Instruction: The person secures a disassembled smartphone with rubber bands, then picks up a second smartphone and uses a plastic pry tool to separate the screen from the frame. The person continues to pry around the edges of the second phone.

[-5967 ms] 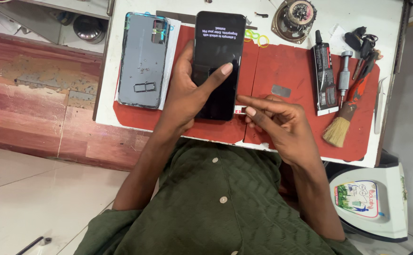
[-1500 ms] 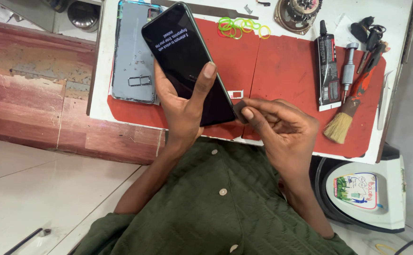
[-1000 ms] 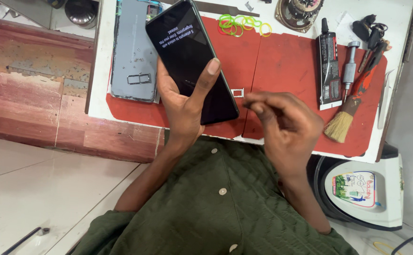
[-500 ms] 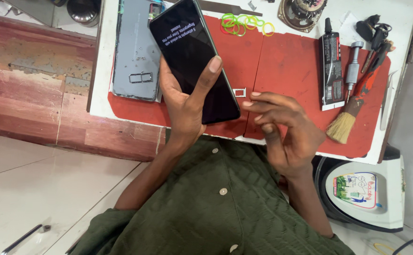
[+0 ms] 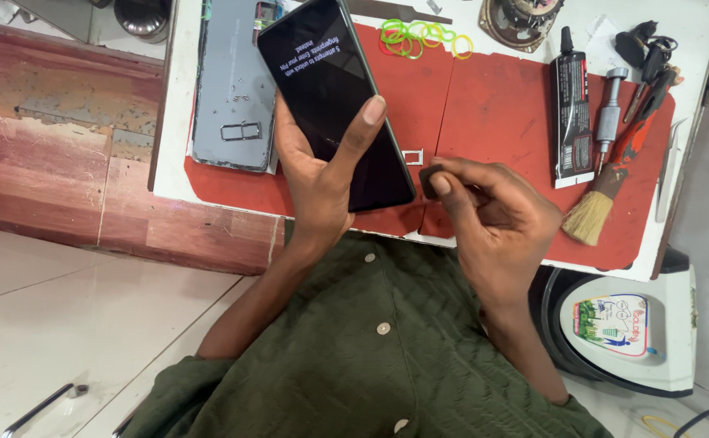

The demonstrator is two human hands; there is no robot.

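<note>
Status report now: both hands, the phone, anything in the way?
Left hand grips black smartphone, screen lit. Right hand pinches small dark card beside phone's edge. Small metal card tray lies on red mat, close by.

Above the black phone [image 5: 334,97], the round metal part [image 5: 523,18] and the grey back cover [image 5: 233,85] are cut by the top edge. The right hand [image 5: 492,219] pinches a small dark piece [image 5: 429,180], too small to identify, beside the phone's lower end. The left hand [image 5: 322,174] hides the phone's near edge
</note>
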